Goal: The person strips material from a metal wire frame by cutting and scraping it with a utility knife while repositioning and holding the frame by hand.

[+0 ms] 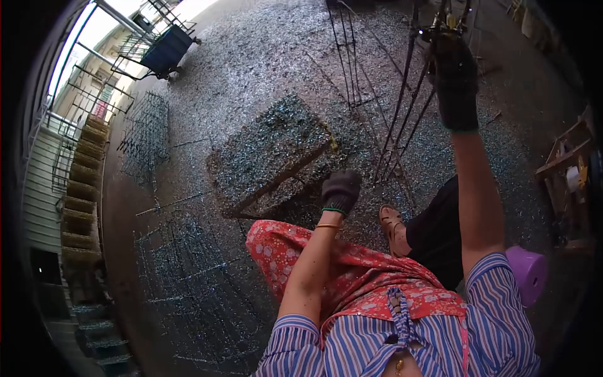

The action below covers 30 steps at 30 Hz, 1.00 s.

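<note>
My left hand [341,191], in a dark glove with a green cuff, is closed near the right edge of a low platform [276,151] heaped with shiny bluish flakes. Whatever it may hold is hidden. Stretched out at the upper right, my right hand [453,75] wears a dark glove too. Its fingers are hard to see against thin dark metal rods [408,94] that converge around it and slope down to the floor. Something yellowish shows among the rods just above that hand.
Flakes cover the floor [251,56]. A blue wheeled cart [166,50] stands at the upper left, wire racks [146,135] below it. A purple stool [527,274] is by my right side, with a wooden frame [565,157] beyond. My sandalled foot [392,229] is below the platform.
</note>
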Available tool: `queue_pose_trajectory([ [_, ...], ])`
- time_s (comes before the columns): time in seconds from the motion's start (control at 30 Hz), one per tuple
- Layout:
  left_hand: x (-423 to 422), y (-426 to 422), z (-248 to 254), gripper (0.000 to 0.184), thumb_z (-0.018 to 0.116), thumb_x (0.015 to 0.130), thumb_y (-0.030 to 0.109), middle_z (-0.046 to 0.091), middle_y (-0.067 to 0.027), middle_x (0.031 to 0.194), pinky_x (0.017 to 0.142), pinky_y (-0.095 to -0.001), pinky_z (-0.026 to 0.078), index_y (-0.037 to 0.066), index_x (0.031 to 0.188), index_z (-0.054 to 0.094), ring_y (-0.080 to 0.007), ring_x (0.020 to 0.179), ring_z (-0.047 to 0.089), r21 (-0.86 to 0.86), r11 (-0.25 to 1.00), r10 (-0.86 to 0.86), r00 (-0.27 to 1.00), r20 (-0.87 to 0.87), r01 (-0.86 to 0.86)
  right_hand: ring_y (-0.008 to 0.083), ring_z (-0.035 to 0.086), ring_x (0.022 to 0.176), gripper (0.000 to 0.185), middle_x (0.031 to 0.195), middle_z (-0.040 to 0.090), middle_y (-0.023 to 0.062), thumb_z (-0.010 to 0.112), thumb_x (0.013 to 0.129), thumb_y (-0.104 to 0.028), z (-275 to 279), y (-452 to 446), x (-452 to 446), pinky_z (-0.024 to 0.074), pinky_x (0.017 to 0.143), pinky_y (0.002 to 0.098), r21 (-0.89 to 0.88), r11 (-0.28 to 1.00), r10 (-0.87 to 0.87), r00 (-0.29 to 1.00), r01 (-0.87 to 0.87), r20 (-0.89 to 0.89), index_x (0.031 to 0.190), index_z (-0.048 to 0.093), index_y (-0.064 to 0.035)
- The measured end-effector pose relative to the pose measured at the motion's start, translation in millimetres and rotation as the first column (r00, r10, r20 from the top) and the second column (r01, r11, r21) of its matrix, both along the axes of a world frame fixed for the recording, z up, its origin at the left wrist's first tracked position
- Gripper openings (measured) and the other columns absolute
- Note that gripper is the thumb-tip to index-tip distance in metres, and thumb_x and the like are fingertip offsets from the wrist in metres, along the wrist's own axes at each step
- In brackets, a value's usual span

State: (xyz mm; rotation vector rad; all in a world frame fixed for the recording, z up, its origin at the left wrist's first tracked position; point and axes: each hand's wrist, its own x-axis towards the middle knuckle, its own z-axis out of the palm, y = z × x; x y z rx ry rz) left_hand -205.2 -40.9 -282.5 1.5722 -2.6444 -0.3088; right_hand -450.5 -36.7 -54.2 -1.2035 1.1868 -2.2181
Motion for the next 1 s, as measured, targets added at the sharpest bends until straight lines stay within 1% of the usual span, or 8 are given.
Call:
queue_pose_trajectory([
  [0.1,-1.2,-8.9,97.6,0.037,0.058,0.084,0.044,0.063,-0.0102,0.081,0.077,-0.0466,0.045,0.01,0.071,0.062,-0.0348,0.081,0.059,-0.295,0.953,-0.136,0.962,-0.236,0.062,0.0015,0.05,0.067,0.023,0.084,0.06,-0.005,0.056,0.095,-0.033,2.6,-7.7,-0.5,0.0363,0.052,0.0186,0.013,0.999,0.036,0.999,-0.036,-0.033,0.109,0.059,-0.015],
  [0.17,-0.6,-30.1,123.0,0.03,0.062,0.082,0.039,0.061,-0.0133,0.09,0.078,-0.0464,0.045,0.009,0.089,0.063,-0.034,0.086,0.058,-0.329,0.935,-0.232,0.931,-0.282,0.134,0.0104,0.056,0.103,0.045,0.12,0.055,0.0067,0.056,0.094,-0.015,-30.3,-10.8,-21.3,0.0506,0.076,0.0219,0.138,0.988,-0.054,0.987,0.075,-0.151,0.136,0.041,-0.0076],
  [0.33,-28.1,-58.3,201.0,0.069,0.064,0.078,0.023,0.048,-0.0201,0.126,0.084,-0.0466,0.044,0.006,0.138,0.036,-0.0343,0.111,0.049,-0.767,0.634,-0.492,0.817,-0.299,0.101,0.0079,0.057,0.094,0.037,0.11,0.057,0.0023,0.056,0.094,-0.021,-42.7,-20.6,-7.9,0.048,0.071,0.02,-0.04,0.999,0.031,0.998,-0.033,-0.049,0.128,0.047,-0.0099],
  [0.6,-62.6,-47.8,240.2,0.069,0.058,0.072,0.013,0.046,-0.0213,0.13,0.095,-0.0452,0.041,-0.001,0.136,0.037,-0.0383,0.12,0.045,-0.639,0.695,-0.677,0.599,-0.427,0.33,0.0118,0.057,0.105,0.035,0.118,0.057,0.0039,0.052,0.097,-0.019,-33.1,-10.4,-30.0,0.0492,0.082,0.0238,0.116,0.981,0.146,0.986,-0.154,0.079,0.13,0.047,-0.0116],
  [0.8,-63.9,-22.4,280.8,0.08,0.072,0.079,0.033,0.052,-0.019,0.129,0.092,-0.0412,0.048,0.002,0.14,0.032,-0.0328,0.115,0.054,-0.581,0.675,-0.738,0.407,-0.539,0.455,0.0129,0.064,0.093,0.039,0.117,0.06,0.0067,0.047,0.098,-0.017,-30.9,-22.9,-29.4,0.0546,0.071,0.023,-0.255,0.947,0.269,0.919,-0.197,0.288,0.136,0.043,-0.0078],
  [0.87,-77.8,-33.6,268.6,0.07,0.07,0.083,0.031,0.058,-0.0152,0.122,0.091,-0.0365,0.05,0.002,0.137,0.037,-0.0267,0.109,0.059,-0.533,0.696,-0.7,0.286,-0.655,0.481,0.0138,0.064,0.096,0.035,0.114,0.062,0.0082,0.048,0.097,-0.016,-30.5,-22.9,-32.1,0.0552,0.072,0.0246,-0.119,0.99,-0.119,0.903,0.075,-0.413,0.131,0.048,-0.0077],
  [0.93,-87.8,-58.3,257.7,0.053,0.066,0.087,0.016,0.06,-0.012,0.12,0.092,-0.0339,0.051,0.004,0.133,0.044,-0.0216,0.108,0.059,-0.529,0.658,-0.739,0.329,-0.587,0.536,0.0148,0.064,0.097,0.029,0.105,0.065,0.0082,0.053,0.095,-0.018,19.7,11.0,0.3,0.0556,0.072,0.0267,0.133,0.98,-0.058,0.853,0.148,-0.519,0.123,0.053,-0.0081],
  [1.0,-87.9,-60.0,260.0,0.042,0.066,0.086,0.013,0.062,-0.01,0.115,0.087,-0.0325,0.054,0.005,0.125,0.053,-0.0193,0.102,0.062,-0.287,0.748,-0.637,0.528,-0.562,0.598,0.015,0.065,0.087,0.025,0.092,0.065,0.0055,0.059,0.093,-0.024,12.0,4.0,0.1,0.0545,0.069,0.0282,-0.091,0.996,-0.068,0.86,0.025,-0.506,0.113,0.057,-0.0087],
])
